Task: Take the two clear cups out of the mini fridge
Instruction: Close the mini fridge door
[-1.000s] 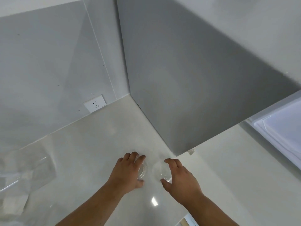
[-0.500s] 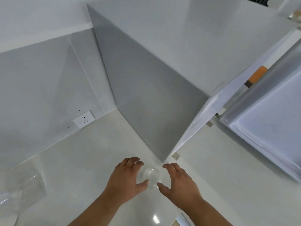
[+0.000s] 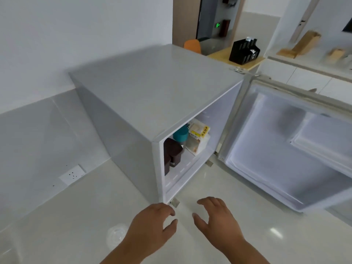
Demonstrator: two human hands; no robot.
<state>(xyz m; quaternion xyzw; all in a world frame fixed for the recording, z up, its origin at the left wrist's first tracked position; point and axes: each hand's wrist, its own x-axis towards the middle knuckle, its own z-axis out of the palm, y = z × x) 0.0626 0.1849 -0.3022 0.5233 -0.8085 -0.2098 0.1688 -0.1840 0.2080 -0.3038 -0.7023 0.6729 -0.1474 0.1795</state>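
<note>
Both hands let go and lifted clear: left hand and right hand hovered wide and empty over the pale stone surface. Clear plastic cups sat at seven o'clock, outside the open grey mini fridge; the job looked done.
</note>
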